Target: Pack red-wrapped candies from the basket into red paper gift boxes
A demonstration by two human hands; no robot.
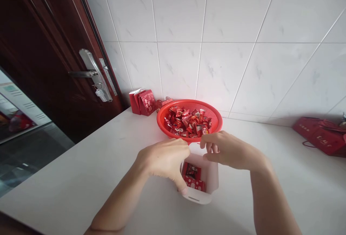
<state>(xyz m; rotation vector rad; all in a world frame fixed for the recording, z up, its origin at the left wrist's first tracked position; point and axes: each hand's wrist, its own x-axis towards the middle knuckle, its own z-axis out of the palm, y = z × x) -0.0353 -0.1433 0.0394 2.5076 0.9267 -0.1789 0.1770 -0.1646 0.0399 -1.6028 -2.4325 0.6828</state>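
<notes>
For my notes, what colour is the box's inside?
The box is white inside; the head view shows it.

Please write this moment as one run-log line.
left hand: holding left side of open carton | right hand: at its far-right corner | inside: red packets | behind: red perforated basket of wrapped candies

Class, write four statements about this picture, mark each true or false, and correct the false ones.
1. The round red plastic basket holds mostly red-wrapped sweets. True.
2. The left hand holds the silver metal door handle. False: it is at the open card box with white inner walls, thumb on its rim.
3. Red packets lie inside the box. True.
4. The wall behind is red brick. False: it is white tile with grey marbling.
</notes>
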